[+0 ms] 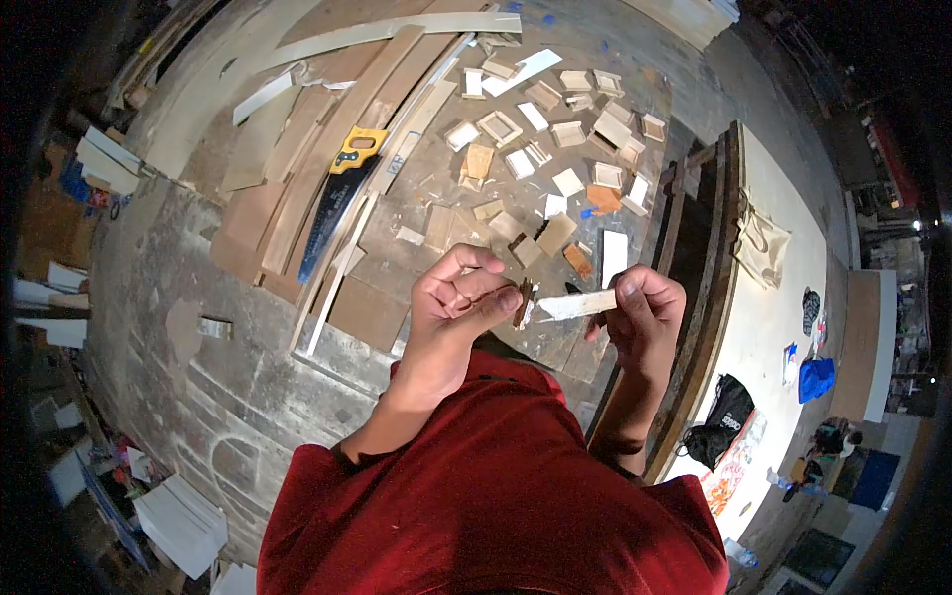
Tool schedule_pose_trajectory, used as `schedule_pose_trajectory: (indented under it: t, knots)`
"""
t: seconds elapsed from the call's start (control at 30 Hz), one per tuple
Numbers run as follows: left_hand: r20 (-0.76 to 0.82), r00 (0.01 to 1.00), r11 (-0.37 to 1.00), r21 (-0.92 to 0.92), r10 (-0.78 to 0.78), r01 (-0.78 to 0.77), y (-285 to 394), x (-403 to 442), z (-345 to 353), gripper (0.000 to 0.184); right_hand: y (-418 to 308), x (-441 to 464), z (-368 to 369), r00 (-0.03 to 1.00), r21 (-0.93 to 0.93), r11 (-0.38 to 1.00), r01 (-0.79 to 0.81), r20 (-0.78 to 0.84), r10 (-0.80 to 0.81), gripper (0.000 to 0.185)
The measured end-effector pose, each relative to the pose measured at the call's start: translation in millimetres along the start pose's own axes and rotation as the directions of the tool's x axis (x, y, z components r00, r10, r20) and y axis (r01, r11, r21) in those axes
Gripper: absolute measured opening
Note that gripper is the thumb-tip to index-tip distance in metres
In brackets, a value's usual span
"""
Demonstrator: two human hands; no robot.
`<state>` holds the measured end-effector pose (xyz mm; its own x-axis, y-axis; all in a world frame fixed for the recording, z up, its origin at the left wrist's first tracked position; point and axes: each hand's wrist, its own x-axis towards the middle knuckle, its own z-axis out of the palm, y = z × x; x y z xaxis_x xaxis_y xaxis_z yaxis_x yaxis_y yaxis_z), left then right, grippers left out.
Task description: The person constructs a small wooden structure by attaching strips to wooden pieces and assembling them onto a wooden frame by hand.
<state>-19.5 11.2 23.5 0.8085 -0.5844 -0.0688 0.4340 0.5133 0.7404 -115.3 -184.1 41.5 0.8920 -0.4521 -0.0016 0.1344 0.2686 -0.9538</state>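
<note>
My left hand [448, 305] is closed, pinching a small brown piece of wood [525, 303] between thumb and fingers. In my right hand [643, 315] is a flat, pale wooden strip [580, 304], gripped at its right end. White stuff coats the strip's left end, which points at the small piece; whether the two touch I cannot tell. Beyond my hands, many small wooden box-like pieces [499, 127] and loose scraps lie scattered over the work surface. A white rectangular piece [615, 253] lies just past my right hand.
A handsaw with a yellow handle [359, 149] lies on long boards [297, 198] to the left. At the right stands a pale table [793, 327] with a dark edge, bearing a cloth bag [762, 246], a black bag [722, 421] and a blue item [817, 379]. A tape roll [215, 327] sits at left.
</note>
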Motion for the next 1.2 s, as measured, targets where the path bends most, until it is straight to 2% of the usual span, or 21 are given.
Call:
schedule_pose_trajectory:
  t: [0.23,0.3,0.43,0.5,0.63,0.83,0.93,1.03,1.1,1.17,1.2]
  knots:
    - [0.016,1.0,1.0,-0.022,0.004,-0.003,1.0,1.8,-1.7,0.026,3.5,1.2,-10.7,0.989,-0.146,0.988,-0.055,0.126,0.074,0.023]
    - [0.021,1.0,1.0,-0.017,0.004,-0.004,1.4,1.6,-1.7,0.026,1.8,1.8,-4.4,0.997,-0.051,0.998,-0.024,0.071,0.028,0.023]
    - [0.039,0.999,0.999,-0.033,0.004,-0.002,2.0,1.3,-0.5,0.026,7.5,6.9,-2.6,0.999,0.007,0.999,-0.031,-0.018,0.031,0.024]
    - [0.036,0.999,0.999,-0.038,-0.004,0.005,2.1,1.9,-0.4,0.026,7.9,7.9,-5.5,0.998,-0.101,0.994,-0.04,0.046,0.045,0.026]
    - [0.006,1.0,1.0,-0.03,0.002,-0.002,1.0,2.1,-3.5,0.027,9.0,7.2,-7.8,0.987,-0.154,0.987,-0.042,0.146,0.065,0.026]
    - [0.014,1.0,0.999,-0.041,-0.012,0.012,1.5,1.1,-2.6,0.028,9.5,13.7,-3.3,1.0,-0.021,1.0,-0.003,0.029,0.004,0.024]
    - [-0.006,1.0,0.999,-0.041,-0.017,0.017,0.4,1.0,-5.4,0.029,2.6,11.8,-1.4,0.989,-0.186,0.98,-0.067,0.114,0.09,0.024]
    - [-0.023,1.0,1.0,-0.01,0.007,-0.007,-0.8,0.0,-7.1,0.029,14.7,9.5,-8.9,0.982,-0.1,0.994,-0.044,0.181,0.062,0.023]
    - [-0.015,1.0,0.997,-0.076,0.003,-0.004,0.9,-1.7,-6.8,0.029,11.8,7.6,-3.3,0.984,-0.07,0.997,-0.038,0.174,0.049,0.023]
    - [0.018,1.0,0.999,-0.052,0.01,-0.009,-0.2,-2.2,-8.2,0.029,9.8,8.5,2.4,0.998,-0.065,0.997,-0.034,0.055,0.037,0.022]
    - [0.051,0.998,0.999,-0.027,0.02,-0.019,-0.7,-2.8,-8.5,0.03,10.1,9.6,4.7,0.998,-0.064,0.997,-0.037,0.051,0.04,0.023]
